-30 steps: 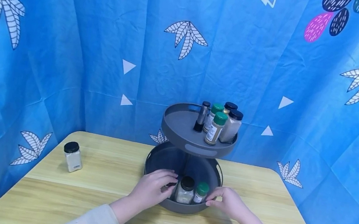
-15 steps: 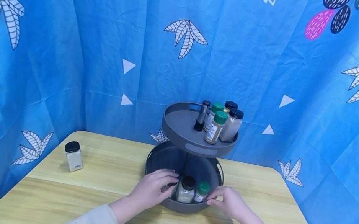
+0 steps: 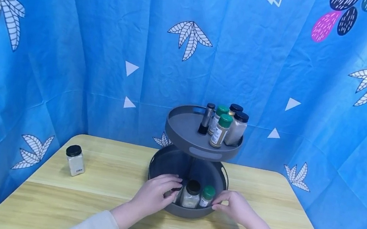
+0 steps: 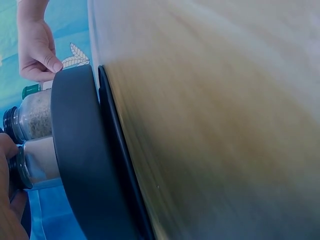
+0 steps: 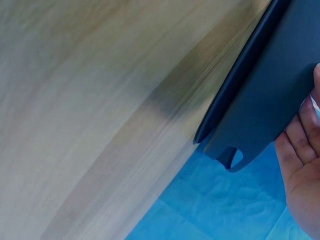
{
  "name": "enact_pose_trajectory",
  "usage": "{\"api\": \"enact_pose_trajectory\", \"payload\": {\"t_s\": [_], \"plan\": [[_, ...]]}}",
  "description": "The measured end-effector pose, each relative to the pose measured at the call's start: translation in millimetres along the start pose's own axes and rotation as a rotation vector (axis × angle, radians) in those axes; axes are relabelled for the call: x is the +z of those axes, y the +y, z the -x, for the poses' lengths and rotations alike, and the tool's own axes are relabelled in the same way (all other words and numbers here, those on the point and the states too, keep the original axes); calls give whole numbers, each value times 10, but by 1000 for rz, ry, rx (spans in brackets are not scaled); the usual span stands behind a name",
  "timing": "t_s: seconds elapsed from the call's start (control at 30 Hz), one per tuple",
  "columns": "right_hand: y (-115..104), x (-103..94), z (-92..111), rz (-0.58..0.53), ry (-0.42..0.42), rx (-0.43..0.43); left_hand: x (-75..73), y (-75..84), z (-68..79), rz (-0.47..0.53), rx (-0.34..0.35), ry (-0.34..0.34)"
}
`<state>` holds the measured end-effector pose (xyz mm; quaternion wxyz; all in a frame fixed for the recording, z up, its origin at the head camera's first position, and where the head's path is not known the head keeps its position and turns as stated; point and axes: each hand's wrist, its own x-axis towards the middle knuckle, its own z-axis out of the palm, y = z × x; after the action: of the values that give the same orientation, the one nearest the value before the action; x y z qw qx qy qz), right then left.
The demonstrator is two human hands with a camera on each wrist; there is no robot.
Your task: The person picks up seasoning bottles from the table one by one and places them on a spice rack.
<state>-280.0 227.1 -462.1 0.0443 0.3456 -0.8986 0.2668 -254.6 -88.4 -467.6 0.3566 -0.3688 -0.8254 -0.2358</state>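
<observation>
A dark grey two-tier round tray (image 3: 190, 213) stands on the table. In its lower tier my left hand (image 3: 154, 193) grips a clear black-lidded spice jar (image 4: 42, 159) by the lid; the head view mostly hides that jar behind the fingers. Beside it on the right stand another black-lidded jar (image 3: 190, 198) with pale contents and a small green-capped spice bottle (image 3: 207, 195). My right hand (image 3: 234, 206) pinches the lower tier's rim at the right, near the green-capped bottle. In the right wrist view its fingers (image 5: 297, 142) lie against the tray wall.
The upper tier (image 3: 185, 124) overhangs the back of the lower one. On it stand a slim dark-capped grinder (image 3: 207, 119), green-capped bottles (image 3: 219, 133) and black-lidded jars (image 3: 236, 130). A white-filled jar (image 3: 75, 162) stands at the table's left. Blue curtains (image 3: 104, 118) surround the table.
The black-lidded jar and green-capped bottle in the lower tier sit very slightly further right. Both hands keep nearly the same places.
</observation>
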Motion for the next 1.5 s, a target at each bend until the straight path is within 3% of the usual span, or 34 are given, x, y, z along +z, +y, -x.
{"api": "enact_pose_trajectory", "payload": {"t_s": [0.63,0.83,1.27,1.5], "plan": [[22,-9,-2,-5,7,2,-53,-59,47,15,14,22],[25,-17,-3,-8,5,5,-128,-76,48,7,0,7],[53,-31,0,-14,1,-9,-253,-236,122,-22,14,69],[89,-34,-13,-18,-4,-6,-382,-320,159,-46,-33,79]]}}
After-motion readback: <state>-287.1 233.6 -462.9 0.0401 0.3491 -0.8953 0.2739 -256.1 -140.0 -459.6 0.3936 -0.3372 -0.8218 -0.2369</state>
